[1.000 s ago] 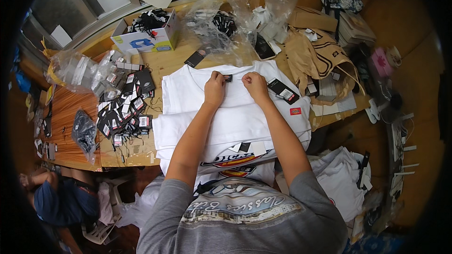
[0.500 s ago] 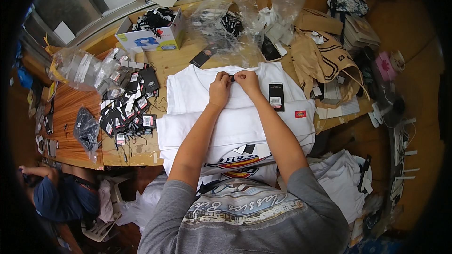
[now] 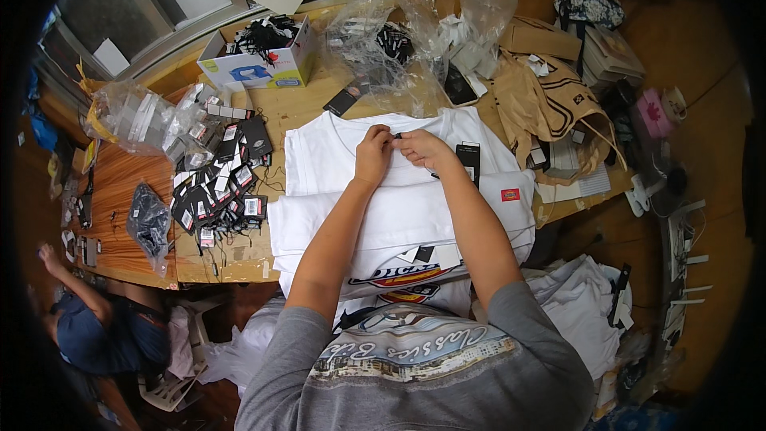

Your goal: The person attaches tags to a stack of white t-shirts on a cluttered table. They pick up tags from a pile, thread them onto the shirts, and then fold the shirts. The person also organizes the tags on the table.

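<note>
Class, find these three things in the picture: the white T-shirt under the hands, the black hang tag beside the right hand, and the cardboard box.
white T-shirt (image 3: pixel 319 161): head view, left shoulder cloth.
black hang tag (image 3: pixel 468 161): head view, card middle.
cardboard box (image 3: pixel 251 72): head view, front wall.

Both forearms reach forward; left grip (image 3: pixel 374 148) and right grip (image 3: pixel 420 147) pinch together.

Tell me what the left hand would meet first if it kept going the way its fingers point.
The left hand points up-right at the right hand; their fingertips already meet over the white shirt's collar, so probably that hand.
</note>
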### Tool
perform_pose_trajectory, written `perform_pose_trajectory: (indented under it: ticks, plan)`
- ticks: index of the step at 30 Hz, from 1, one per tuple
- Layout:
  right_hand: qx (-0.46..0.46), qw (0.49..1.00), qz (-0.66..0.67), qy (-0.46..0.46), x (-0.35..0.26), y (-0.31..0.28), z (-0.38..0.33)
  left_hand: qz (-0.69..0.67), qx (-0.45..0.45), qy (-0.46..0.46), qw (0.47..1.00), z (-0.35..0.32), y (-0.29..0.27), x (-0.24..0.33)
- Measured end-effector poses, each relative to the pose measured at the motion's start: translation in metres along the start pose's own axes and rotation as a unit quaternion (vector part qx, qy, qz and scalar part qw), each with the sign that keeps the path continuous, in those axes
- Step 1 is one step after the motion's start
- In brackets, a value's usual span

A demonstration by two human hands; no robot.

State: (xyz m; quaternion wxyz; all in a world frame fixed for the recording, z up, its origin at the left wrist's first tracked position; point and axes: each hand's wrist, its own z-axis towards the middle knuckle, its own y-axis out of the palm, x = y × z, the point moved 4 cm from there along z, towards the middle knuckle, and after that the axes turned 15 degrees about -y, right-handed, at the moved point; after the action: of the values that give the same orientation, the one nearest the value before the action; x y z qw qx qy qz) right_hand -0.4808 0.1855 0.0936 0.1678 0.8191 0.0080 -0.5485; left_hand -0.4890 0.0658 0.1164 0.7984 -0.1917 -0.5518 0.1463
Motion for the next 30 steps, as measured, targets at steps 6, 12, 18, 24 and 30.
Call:
perform_pose_trajectory:
  ticks: [6, 12, 18, 24, 30]
  plan:
    - [0.065, 0.997, 0.044, -0.001, 0.002, -0.004, 0.002, -0.077, -0.007, -0.187, 0.979, -0.004, -0.008, -0.022]
    - [0.061, 0.997, 0.03, -0.027, 0.004, -0.007, 0.001, -0.054, -0.032, -0.226, 0.972, -0.005, -0.01, -0.012]
    - [0.121, 0.988, -0.075, -0.052, 0.002, 0.006, 0.0, -0.087, -0.028, -0.208, 0.974, -0.004, -0.007, -0.025]
    - [0.177, 0.974, -0.102, -0.096, 0.003, 0.012, -0.002, -0.066, -0.017, -0.203, 0.977, -0.006, -0.006, -0.021]
    - [0.205, 0.958, -0.127, -0.153, 0.006, -0.005, -0.008, -0.031, -0.015, -0.197, 0.98, -0.001, -0.023, -0.024]
